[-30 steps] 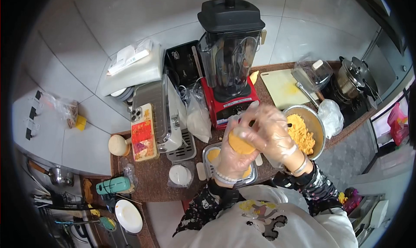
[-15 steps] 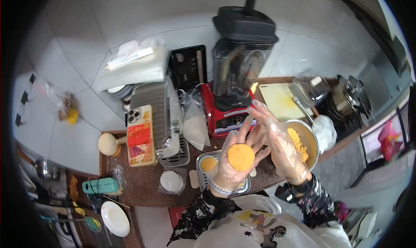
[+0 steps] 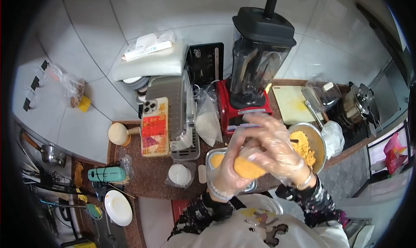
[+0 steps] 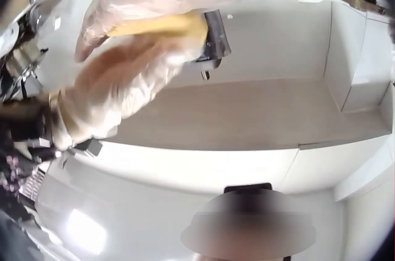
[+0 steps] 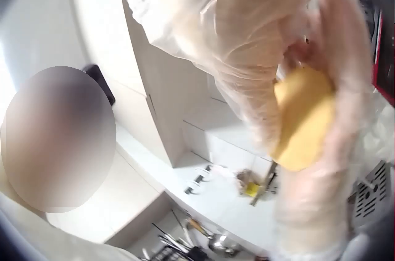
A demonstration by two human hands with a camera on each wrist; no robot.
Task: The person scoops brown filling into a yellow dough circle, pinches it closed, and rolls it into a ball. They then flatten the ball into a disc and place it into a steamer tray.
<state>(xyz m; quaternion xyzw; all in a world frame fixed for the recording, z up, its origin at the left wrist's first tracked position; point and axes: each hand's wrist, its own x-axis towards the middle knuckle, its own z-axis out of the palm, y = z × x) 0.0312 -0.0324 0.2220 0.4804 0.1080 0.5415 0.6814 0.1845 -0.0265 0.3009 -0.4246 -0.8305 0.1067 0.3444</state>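
On the brown countertop [image 3: 147,178], items run left to right as follows. At far left a white plate [image 3: 118,207] sits below a teal handheld appliance [image 3: 106,174]. Next come a phone in a red patterned case [image 3: 155,127], propped against a grey ribbed appliance [image 3: 177,109], and a small round white lid [image 3: 179,174] in front of it. A clear bag holding white powder [image 3: 207,123] leans beside the red blender base [image 3: 237,109]; the dark blender jar [image 3: 261,59] on it is lidded, and its contents cannot be made out.

Directly in front of the blender, a rectangular metal tray [image 3: 214,158] holds at least one flat yellow-orange dough disc at its visible left end. Both hands work above this tray, each in a thin clear plastic glove. The left hand [image 3: 229,174] lies underneath with its fingers curled up around the yellow dough patty [image 3: 248,168]. The right hand [image 3: 273,150] covers the patty from above, fingers bent down over it, so the dough is pressed between the two palms.

Just right of the hands, a round metal bowl [image 3: 320,139] contains crumbly yellow filling [image 3: 303,147]. Behind it lies a pale cutting board [image 3: 291,103], then a clear lidded container [image 3: 324,93] and a steel pot [image 3: 357,104] at far right.
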